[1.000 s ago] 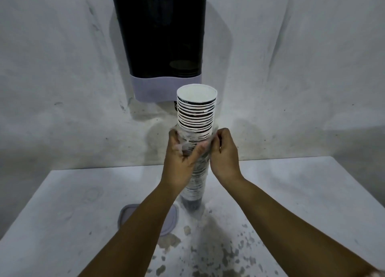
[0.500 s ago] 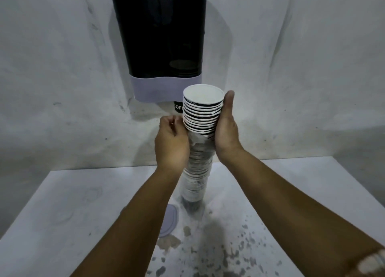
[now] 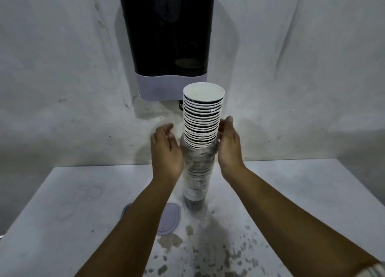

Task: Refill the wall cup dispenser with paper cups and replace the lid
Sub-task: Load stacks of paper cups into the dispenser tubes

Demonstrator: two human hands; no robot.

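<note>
Tall stack of paper cups [image 3: 201,118] upright on counter [image 3: 62,224], lower half in clear plastic sleeve [image 3: 196,172], blurred; base hard to make out

Left hand [image 3: 165,152] beside stack at sleeve top, fingers straight, spread; contact with sleeve unclear

Right hand [image 3: 229,145] cups stack's far side, fingers hidden behind cups, grip uncertain

Wall cup dispenser [image 3: 168,33] above, top cut off; dark window shows few cups low inside

Lid [image 3: 169,218] flat on counter, partly behind left forearm

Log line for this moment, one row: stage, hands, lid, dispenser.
stage: unwrapping cup stack | left hand: open beside wrap | right hand: open on stack | lid: on table | dispenser: unfilled
</note>
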